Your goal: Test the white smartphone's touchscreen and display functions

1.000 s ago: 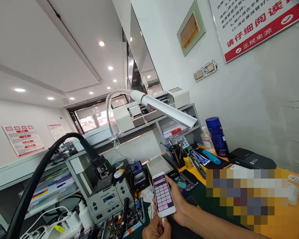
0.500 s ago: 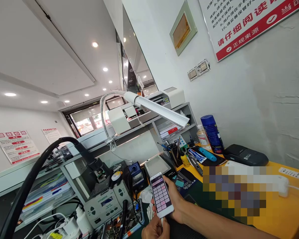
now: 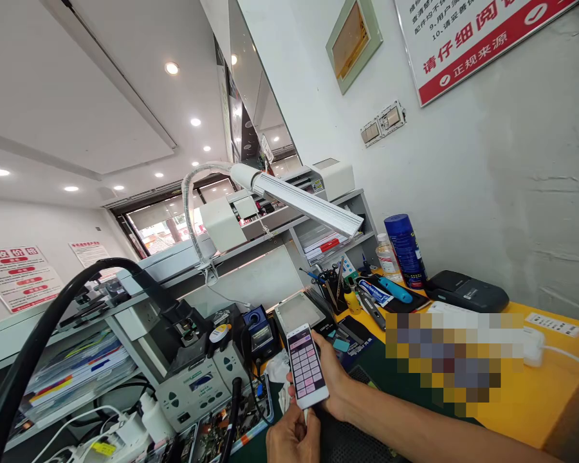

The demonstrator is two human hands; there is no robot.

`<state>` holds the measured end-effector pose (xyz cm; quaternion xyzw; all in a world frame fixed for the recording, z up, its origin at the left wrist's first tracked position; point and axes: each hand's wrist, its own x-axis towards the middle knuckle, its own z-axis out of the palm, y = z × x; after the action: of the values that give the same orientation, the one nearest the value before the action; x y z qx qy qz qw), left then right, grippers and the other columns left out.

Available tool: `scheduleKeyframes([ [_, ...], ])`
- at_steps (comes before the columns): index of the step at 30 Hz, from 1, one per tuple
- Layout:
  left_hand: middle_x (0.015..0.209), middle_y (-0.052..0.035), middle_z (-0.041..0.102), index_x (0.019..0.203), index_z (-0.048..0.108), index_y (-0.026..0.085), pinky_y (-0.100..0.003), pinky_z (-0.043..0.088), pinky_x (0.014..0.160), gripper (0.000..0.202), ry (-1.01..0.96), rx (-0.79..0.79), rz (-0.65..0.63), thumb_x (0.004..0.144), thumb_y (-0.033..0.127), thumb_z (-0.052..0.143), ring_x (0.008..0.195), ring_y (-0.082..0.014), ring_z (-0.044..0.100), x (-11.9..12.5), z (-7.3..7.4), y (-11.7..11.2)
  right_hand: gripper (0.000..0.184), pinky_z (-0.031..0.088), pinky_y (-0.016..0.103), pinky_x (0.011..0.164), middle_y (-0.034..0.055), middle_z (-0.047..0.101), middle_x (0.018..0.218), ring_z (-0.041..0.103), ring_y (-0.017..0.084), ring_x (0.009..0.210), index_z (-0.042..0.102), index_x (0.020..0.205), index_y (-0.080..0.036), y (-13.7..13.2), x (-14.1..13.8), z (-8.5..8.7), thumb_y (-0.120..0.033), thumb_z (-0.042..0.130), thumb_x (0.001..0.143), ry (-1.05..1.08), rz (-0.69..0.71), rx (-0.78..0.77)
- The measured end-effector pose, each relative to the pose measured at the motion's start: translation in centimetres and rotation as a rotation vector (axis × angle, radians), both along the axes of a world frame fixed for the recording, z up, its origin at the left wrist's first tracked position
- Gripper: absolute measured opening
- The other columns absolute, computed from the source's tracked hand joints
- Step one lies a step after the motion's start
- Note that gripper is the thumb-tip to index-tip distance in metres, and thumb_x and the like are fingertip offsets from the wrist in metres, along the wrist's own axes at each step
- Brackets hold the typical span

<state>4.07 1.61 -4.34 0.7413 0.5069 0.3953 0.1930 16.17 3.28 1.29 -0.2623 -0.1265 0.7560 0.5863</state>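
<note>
A white smartphone (image 3: 307, 370) is held upright, its lit screen showing a grid of pinkish tiles. My right hand (image 3: 336, 379) reaches in from the right and wraps round the phone from behind, with fingertips showing at its left edge. Below the phone, my left hand (image 3: 295, 434) is closed in a pinch at the bottom edge. A white cable plug (image 3: 305, 415) shows between its fingers, against the phone's lower end; whether it is fully inserted I cannot tell. Crumpled white tissue (image 3: 278, 368) lies just left of the phone.
A grey rework station (image 3: 200, 395) and a tray of small parts (image 3: 222, 418) stand on the left. A thick black hose (image 3: 53, 328) arches nearby. A white lamp (image 3: 309, 204) hangs above. A blue spray can (image 3: 405, 251) and black case (image 3: 466, 290) stand right, on the yellow bench (image 3: 531, 399).
The view has shifted slightly, so most things sit a little higher and further left. Both hands keep their hold on the phone and plug.
</note>
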Motion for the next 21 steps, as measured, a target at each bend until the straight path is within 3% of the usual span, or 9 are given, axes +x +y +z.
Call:
scheduleKeyframes([
  [7, 0.052, 0.0073, 0.017, 0.057, 0.029, 0.023, -0.026, 0.012, 0.054, 0.033, -0.005, -0.011, -0.025, 0.08, 0.044, 0.039, 0.05, -0.0096, 0.018, -0.01, 0.81, -0.28, 0.06, 0.05, 0.03, 0.041, 0.0113, 0.066, 0.064, 0.063, 0.023, 0.049, 0.058, 0.079, -0.014, 0.12, 0.06, -0.27, -0.072, 0.041, 0.08, -0.021, 0.012, -0.004],
  [15, 0.05, 0.0075, 0.017, 0.056, 0.03, 0.023, -0.025, 0.015, 0.052, 0.035, -0.007, -0.021, -0.042, 0.08, 0.046, 0.041, 0.046, -0.0089, 0.02, -0.13, 0.91, -0.28, 0.061, 0.051, 0.032, 0.041, 0.0079, 0.064, 0.061, 0.063, 0.023, 0.049, 0.057, 0.083, -0.016, 0.56, -0.06, -0.48, -0.074, 0.04, 0.079, 0.011, -0.003, -0.053],
  [18, 0.045, 0.0058, 0.028, 0.055, 0.037, 0.022, -0.024, 0.02, 0.051, 0.039, 0.018, -0.016, -0.028, 0.081, 0.052, 0.042, 0.043, -0.0104, 0.029, -0.09, 0.62, -0.19, 0.063, 0.052, 0.034, 0.042, 0.0097, 0.065, 0.064, 0.063, 0.024, 0.049, 0.057, 0.083, -0.015, 0.59, 0.07, -0.37, -0.075, 0.039, 0.08, -0.012, -0.002, -0.016],
  [21, 0.041, 0.0015, 0.046, 0.065, 0.055, 0.021, -0.024, 0.029, 0.051, 0.043, 0.023, -0.081, 0.012, 0.083, 0.056, 0.039, 0.042, -0.0156, 0.045, 0.36, 0.45, -0.32, 0.061, 0.053, 0.036, 0.043, 0.0098, 0.066, 0.065, 0.064, 0.024, 0.05, 0.057, 0.084, -0.015, 0.57, 0.5, -0.07, -0.073, 0.04, 0.081, -0.022, -0.037, 0.014],
])
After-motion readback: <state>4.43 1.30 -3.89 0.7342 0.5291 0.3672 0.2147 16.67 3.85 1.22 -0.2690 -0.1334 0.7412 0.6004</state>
